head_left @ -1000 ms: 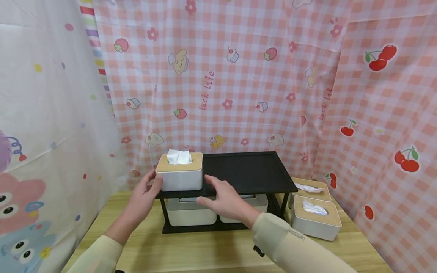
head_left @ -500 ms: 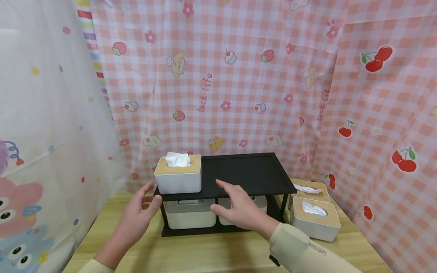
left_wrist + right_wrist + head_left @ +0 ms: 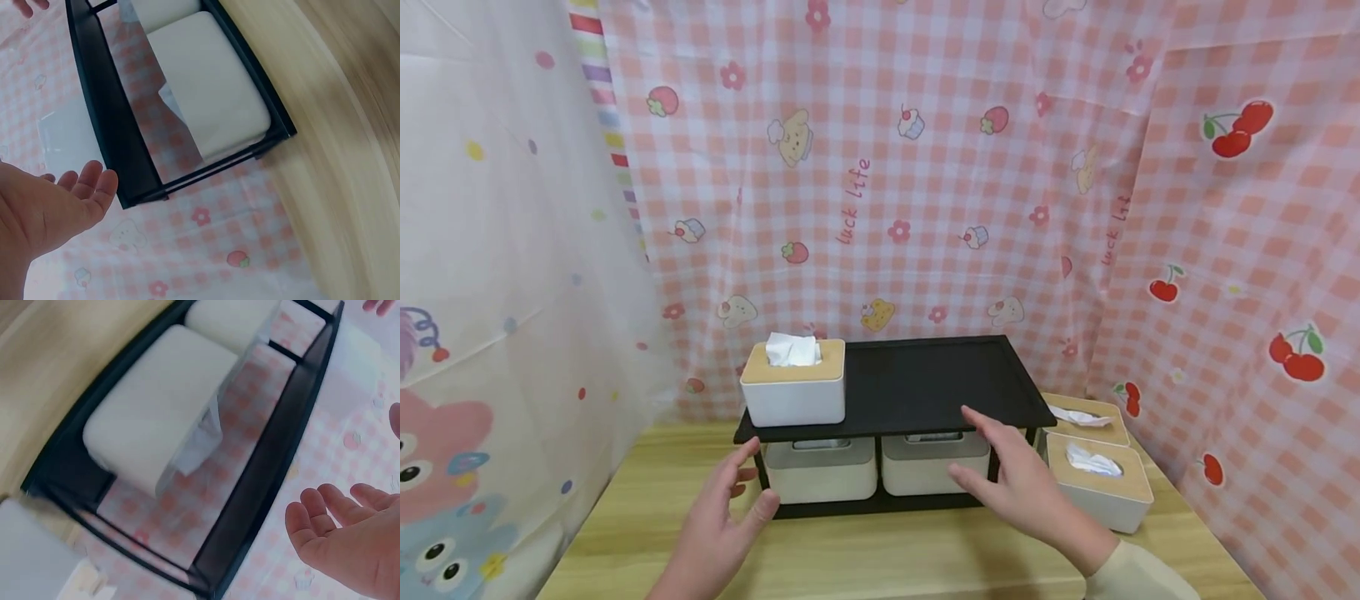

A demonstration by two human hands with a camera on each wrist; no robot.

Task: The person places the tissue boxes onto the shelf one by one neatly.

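Right grip [image 3: 1017,475] and left grip [image 3: 718,521]: empty, fingers extended. The front tissue box [image 3: 1105,493] stands on the tabletop [image 3: 857,554] at lower right of the frame, long axis roughly left-right; the right grip is nearer, left of the box.

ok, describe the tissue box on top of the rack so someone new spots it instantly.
Find the black two-tier rack on the wooden table. At the left end of its top tier sits a white tissue box with a wood-tone lid. It's the only box up there; one pair sits underneath, another pair at the rack's right.
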